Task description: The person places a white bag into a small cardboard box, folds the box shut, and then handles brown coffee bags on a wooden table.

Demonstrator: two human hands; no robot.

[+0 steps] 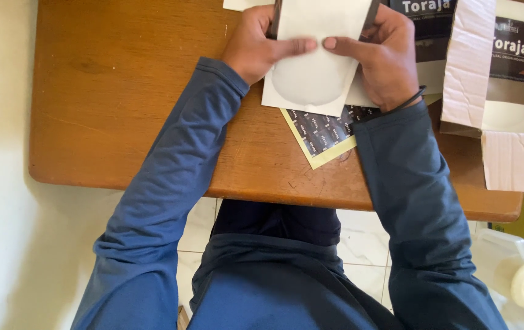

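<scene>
Here the white pouch [314,67] sits pinched between left hand [259,46] and right hand [384,58], each grip closed on it.

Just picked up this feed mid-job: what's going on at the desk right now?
A person in blue sleeves sits at a wooden table, holding a white pouch with both hands. The left hand and right hand pinch it, fingertips meeting near its middle. A sheet of dark stickers lies beneath, and an open cardboard box sits to the right.

One white pouch [314,73], two hands [256,46]
</scene>
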